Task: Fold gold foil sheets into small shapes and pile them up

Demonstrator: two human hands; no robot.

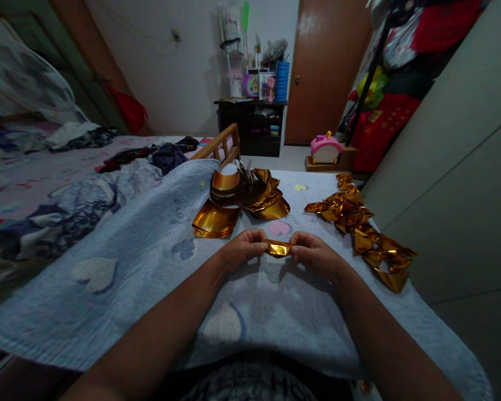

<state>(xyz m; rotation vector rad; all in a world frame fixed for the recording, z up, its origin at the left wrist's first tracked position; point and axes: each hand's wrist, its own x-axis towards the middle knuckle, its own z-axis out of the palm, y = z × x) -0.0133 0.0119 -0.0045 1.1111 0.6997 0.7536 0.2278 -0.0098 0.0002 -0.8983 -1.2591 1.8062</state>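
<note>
A small folded piece of gold foil paper (279, 248) is stretched between my two hands, just above the cloth. My left hand (249, 245) pinches its left end, and my right hand (311, 250) pinches its right end. Beyond my hands lies a loose stack of gold foil sheets (217, 218), some of them curled up at the back. To the right, several folded gold foil pieces (350, 214) lie heaped in a line along the cloth's edge.
A light blue cloth with heart shapes (183, 289) covers the surface before me. A bed with clothes (121, 167) is at left, a wooden rail (227, 142) behind the foil stack. A pale cabinet (455, 139) stands close on the right; a dark shelf (250, 128) is at the back.
</note>
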